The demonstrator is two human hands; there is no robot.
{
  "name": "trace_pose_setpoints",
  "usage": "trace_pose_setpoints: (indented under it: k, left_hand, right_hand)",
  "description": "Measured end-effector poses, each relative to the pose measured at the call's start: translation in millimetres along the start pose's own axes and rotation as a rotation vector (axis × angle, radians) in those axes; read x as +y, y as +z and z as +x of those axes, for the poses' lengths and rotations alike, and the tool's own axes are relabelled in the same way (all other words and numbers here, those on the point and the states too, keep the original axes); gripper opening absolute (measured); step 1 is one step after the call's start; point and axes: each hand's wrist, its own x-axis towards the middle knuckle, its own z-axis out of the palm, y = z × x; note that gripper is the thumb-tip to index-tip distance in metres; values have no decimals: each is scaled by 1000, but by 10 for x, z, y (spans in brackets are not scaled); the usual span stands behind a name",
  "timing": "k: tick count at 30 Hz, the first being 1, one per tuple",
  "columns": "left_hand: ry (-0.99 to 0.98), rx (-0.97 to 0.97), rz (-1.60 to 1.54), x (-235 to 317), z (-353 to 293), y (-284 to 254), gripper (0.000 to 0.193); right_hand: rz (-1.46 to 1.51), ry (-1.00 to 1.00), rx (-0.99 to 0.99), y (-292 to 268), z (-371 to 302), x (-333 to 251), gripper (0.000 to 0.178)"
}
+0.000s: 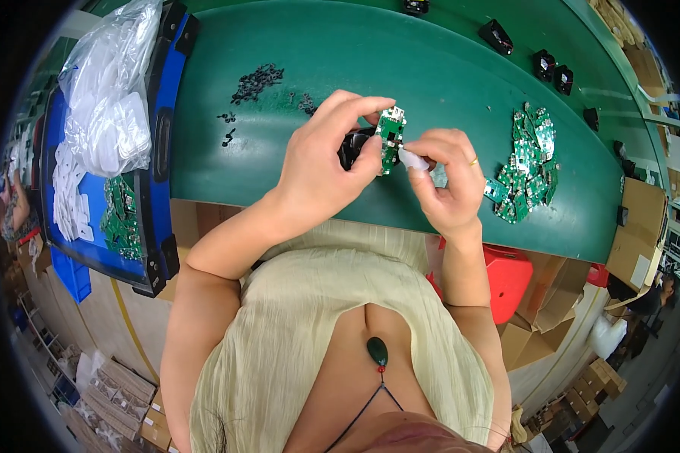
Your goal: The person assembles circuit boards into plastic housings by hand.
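- My left hand [325,155]: curled round one green board [391,140] and one black housing [351,149], above the tabletop [431,68], near edge, mid-length.
- My right hand [455,177]: pinched on one white scrap [413,160], beside the board.
- I'd grip board edges, press lightly.
- Board pile [533,162], right end; black bits [258,83], towards left end: overlapping, can't count.

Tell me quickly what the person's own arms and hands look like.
The arms are bare, without visible sleeves, beside a pale yellowish-green top. The left hand and right hand wear no gloves. A gold-coloured ring circles one of the right hand's fingers; none shows on the left.
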Motion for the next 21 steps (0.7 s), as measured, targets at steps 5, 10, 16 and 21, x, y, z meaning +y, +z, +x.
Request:
trace_pose_setpoints:
  k: [5, 10, 16, 21]
  left_hand:
    - [158, 124, 128, -2, -3, 50, 35]
    - [169, 120, 210, 53, -21, 52, 37]
    - [201, 130, 249, 67, -17, 52, 37]
    - [239, 155, 255, 42, -23, 59, 37]
  right_hand:
    - [-65, -44, 7, 58, 9, 5, 24]
    - [-110, -74, 17, 56, 23, 0, 25]
    - [-117, -85, 3, 41, 19, 3, 26]
    - [-135, -106, -14, 31, 16, 0, 28]
